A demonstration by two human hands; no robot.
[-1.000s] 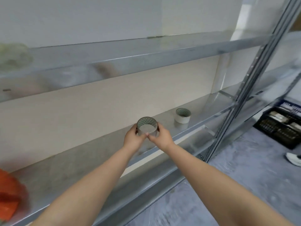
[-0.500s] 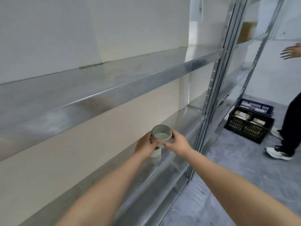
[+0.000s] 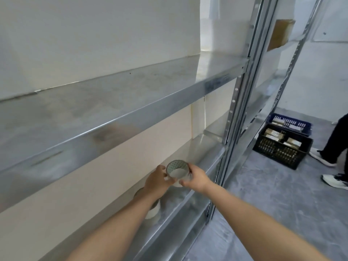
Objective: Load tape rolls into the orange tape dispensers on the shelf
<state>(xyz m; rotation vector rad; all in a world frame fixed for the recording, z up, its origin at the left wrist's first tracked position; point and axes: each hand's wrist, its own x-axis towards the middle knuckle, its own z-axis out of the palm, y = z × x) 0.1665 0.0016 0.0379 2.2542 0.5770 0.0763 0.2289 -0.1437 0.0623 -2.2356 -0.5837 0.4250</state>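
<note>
Holding the tape roll (image 3: pixel 178 171) between both hands is the step now, above the lower shelf (image 3: pixel 205 147) of the metal rack and near its right end. The left hand (image 3: pixel 157 182) closes its fingers on the left side of the roll, and the right hand (image 3: pixel 195 178) pinches the right side with thumb and fingers. The roll stands tilted, with its open core toward the camera. No orange dispenser is visible here, so I think the person should carry the roll level and not press the core out of shape. A second roll (image 3: pixel 153 210) sits on the shelf under the left forearm, partly hidden.

On the floor to the right stand two crates, touching. The black crate (image 3: pixel 278 153) holds flat packets or boxes; I cannot tell which. The blue crate (image 3: pixel 301 127) behind it holds small packed items, too small to name.
</note>
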